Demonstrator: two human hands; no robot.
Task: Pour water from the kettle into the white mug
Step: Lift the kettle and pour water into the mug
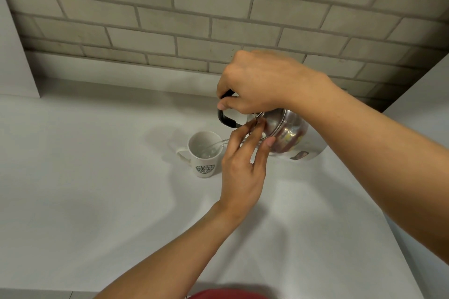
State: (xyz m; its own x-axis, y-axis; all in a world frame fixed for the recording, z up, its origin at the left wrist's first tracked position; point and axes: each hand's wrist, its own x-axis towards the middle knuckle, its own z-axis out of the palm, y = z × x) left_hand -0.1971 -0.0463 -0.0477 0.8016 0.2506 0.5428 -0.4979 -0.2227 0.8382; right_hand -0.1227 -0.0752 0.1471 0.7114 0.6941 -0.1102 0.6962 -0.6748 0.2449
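Two hands work one tilted kettle (283,132) over a white counter (97,201), and the pour looks well under way: a thin stream arcs from under the left fingers into the mug (205,153), where water already pools. Nearest, the left hand (239,172) reaches up from below, loosely open, its fingertips (271,141) pressed on the steel lid area and its thumb on the near side of the body; it braces rather than grips. Just left of that hand, touching nothing, the mug stands upright with its handle turned away from the kettle. Beyond, the right hand (257,85) is closed tight around the black handle (226,119), carrying the weight from above. The risks from here are judgements: the stream enters close to the mug's right rim, so a steeper or shakier tilt could send water over the edge onto the counter; the lid may slip if the left fingers ease off; and if the water is hot, steel under bare fingertips could force a flinch. The spout itself is hidden behind the left hand. Farthest, a brick wall (194,19) closes the scene.
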